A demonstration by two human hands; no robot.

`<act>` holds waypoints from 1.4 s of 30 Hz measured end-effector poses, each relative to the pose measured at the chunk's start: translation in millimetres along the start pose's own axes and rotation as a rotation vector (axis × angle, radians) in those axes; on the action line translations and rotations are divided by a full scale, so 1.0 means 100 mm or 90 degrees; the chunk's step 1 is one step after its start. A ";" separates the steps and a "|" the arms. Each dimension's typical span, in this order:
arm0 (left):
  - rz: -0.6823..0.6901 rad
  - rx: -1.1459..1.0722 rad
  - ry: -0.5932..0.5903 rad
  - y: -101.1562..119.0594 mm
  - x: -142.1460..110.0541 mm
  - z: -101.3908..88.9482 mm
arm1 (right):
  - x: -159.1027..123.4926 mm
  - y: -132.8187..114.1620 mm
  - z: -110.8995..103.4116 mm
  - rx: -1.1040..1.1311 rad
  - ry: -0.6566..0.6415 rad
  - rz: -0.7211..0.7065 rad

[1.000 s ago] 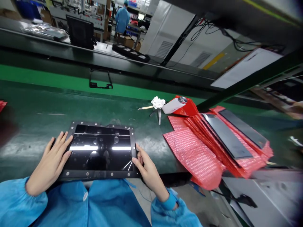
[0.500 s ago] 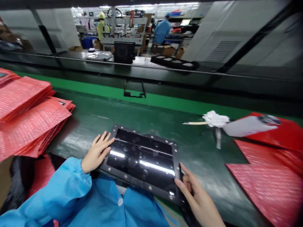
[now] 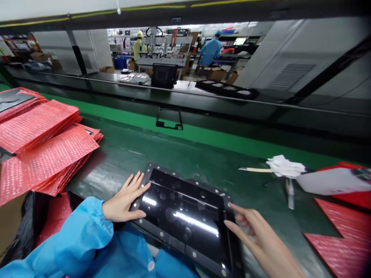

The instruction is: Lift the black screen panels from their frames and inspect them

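Note:
A glossy black panel [image 3: 185, 216] in a dark frame with small screws lies on the green belt [image 3: 203, 158] at its near edge. My left hand [image 3: 124, 199] rests flat on the panel's left edge, fingers stretched out. My right hand [image 3: 255, 231] hovers at the panel's right edge with fingers spread, holding nothing. Both arms wear blue sleeves [image 3: 78, 239].
A stack of red bubble bags [image 3: 40, 150] sits to the left. At the right lie a crumpled white wipe [image 3: 285, 166], a stick, a white roll [image 3: 333, 181] and more red bags [image 3: 344, 243]. A thin black frame [image 3: 169, 119] lies further up the belt. People work in the background.
The view has swung left, bringing the left stack of red bags into sight. My right hand has let go of the panel's right edge and opened its fingers.

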State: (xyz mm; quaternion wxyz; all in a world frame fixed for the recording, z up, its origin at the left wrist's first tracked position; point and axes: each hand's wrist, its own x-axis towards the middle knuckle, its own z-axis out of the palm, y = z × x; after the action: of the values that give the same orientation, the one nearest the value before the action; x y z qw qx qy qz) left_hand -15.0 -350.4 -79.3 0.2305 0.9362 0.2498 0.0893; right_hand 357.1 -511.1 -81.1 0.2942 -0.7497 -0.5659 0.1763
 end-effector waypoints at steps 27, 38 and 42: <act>-0.100 0.208 0.124 0.22 0.04 0.24 | 0.68 -0.52 0.49 -0.011 -0.032 -0.290; -0.183 -0.116 0.200 0.22 0.19 0.32 | 0.77 -0.49 0.33 0.145 -0.032 -0.204; -0.192 -0.298 0.259 0.21 0.24 0.39 | 0.74 -0.44 0.24 0.167 -0.007 -0.179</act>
State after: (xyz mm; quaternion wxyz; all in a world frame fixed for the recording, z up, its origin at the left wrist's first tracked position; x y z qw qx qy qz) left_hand 25.7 -369.3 -101.8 0.3951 0.7737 0.3987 0.2937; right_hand 332.2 -427.0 -65.9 0.4077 -0.6177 -0.6388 0.2100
